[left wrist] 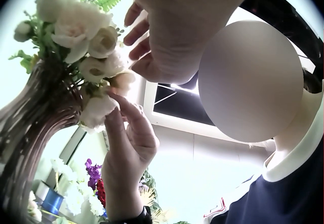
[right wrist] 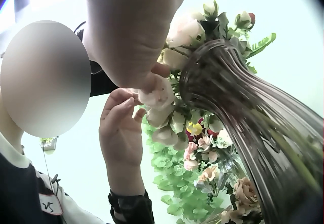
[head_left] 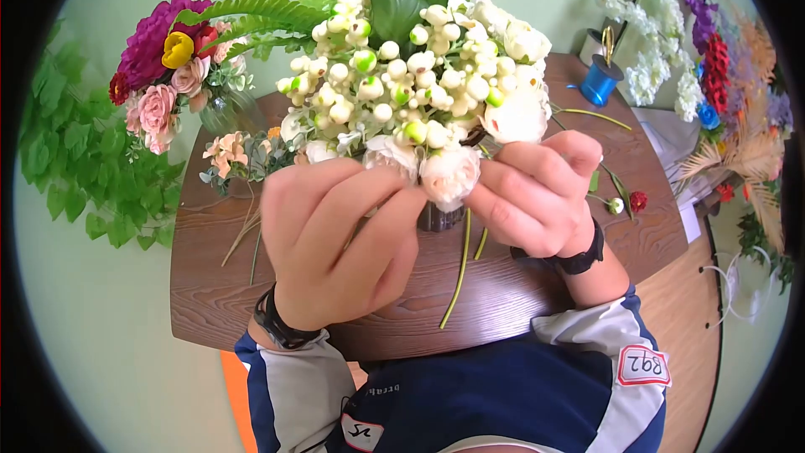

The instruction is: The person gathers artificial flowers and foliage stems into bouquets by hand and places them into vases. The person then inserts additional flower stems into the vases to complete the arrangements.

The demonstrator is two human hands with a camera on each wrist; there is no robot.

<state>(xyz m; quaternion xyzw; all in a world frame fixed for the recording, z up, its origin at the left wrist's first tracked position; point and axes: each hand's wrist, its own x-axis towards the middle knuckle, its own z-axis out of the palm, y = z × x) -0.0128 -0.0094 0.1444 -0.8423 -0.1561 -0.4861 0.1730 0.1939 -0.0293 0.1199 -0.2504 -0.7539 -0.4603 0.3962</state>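
Pale pink-white flowers (head_left: 450,176) stand at the front of a full white bouquet (head_left: 419,75) in a ribbed glass vase (right wrist: 223,82). My right hand (head_left: 541,193) pinches the lowest front flower (left wrist: 97,112) between thumb and fingers. From the other side my left hand (head_left: 344,243) reaches to the same flower, its fingers bent loosely; in the right wrist view the left fingertips (right wrist: 130,101) are close beside the petals, and contact is hard to tell. White berries with green tips fill the bouquet's middle, fern and broad leaves its back.
On the brown table (head_left: 226,285) lie loose green stems (head_left: 457,277), a red bloom (head_left: 638,201) and peach flowers (head_left: 226,153). A blue ribbon spool (head_left: 600,82) stands back right. A pink and purple bouquet (head_left: 155,117) is at left; more artificial flowers (head_left: 717,75) are at right.
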